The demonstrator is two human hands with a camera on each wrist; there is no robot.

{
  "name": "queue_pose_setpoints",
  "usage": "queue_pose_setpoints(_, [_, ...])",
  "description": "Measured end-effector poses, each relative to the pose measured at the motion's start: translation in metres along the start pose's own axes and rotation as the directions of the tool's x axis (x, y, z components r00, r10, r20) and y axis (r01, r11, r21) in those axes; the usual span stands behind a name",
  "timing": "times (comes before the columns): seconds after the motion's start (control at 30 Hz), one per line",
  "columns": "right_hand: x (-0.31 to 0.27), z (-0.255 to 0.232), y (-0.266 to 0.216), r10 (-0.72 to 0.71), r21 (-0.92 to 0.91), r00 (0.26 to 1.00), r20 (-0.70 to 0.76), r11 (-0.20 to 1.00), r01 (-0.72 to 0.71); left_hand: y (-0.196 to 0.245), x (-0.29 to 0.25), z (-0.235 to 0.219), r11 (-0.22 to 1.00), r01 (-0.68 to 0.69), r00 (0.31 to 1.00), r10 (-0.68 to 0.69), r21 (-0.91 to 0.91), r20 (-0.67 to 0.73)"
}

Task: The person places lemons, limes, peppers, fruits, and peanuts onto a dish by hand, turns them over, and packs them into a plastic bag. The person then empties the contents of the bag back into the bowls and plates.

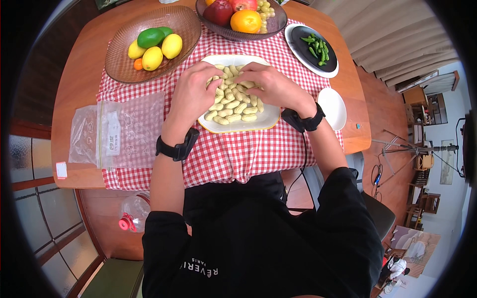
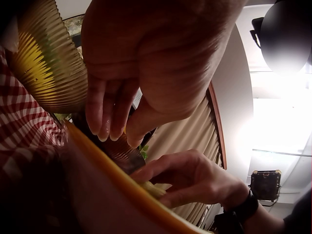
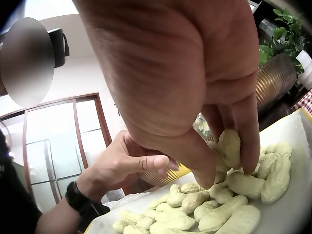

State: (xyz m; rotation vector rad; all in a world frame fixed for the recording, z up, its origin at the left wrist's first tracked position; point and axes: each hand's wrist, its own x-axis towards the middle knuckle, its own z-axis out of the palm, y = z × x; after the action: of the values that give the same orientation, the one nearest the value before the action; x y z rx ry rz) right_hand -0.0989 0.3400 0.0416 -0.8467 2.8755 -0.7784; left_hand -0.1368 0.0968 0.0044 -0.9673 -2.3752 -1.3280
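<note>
Pale, unshelled peanuts [image 1: 233, 102] lie heaped in a white dish [image 1: 266, 124] with a yellow rim. My left hand [image 1: 194, 92] is over the dish's left side, fingertips down at the heap; in the left wrist view its fingers [image 2: 105, 117] and thumb are bent toward each other, with no peanut showing between them. From the right, my right hand [image 1: 273, 84] reaches over the heap. The right wrist view shows it pinching a peanut [image 3: 229, 148] upright between thumb and fingers, just above the others.
A brown bowl [image 1: 117, 54] holds lemons and green fruit; a fruit bowl [image 1: 226, 32] stands behind the dish. Green peppers [image 1: 318, 49] lie on a plate at right, above a small white bowl [image 1: 332, 109]. A plastic zip bag [image 1: 131, 134] lies left on the checked cloth.
</note>
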Motion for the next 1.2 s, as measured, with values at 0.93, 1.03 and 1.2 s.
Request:
queue_pose_setpoints(0.93, [0.015,0.008,-0.003,0.029,-0.065,0.999,0.014,0.997,-0.028,-0.003,0.001,0.001,0.999,-0.028,0.998,0.026,-0.041,-0.055])
queue_pose_setpoints(1.03, [0.01,0.002,-0.001,-0.021,-0.055,0.997,-0.068,0.998,0.017,-0.004,0.002,0.0,0.998,-0.055,0.995,0.053,-0.02,-0.088])
queue_pose_setpoints(1.2, [0.01,0.003,-0.005,-0.022,-0.036,0.993,-0.117,0.999,0.018,0.013,0.006,-0.016,0.995,-0.067,0.985,0.079,0.077,-0.155])
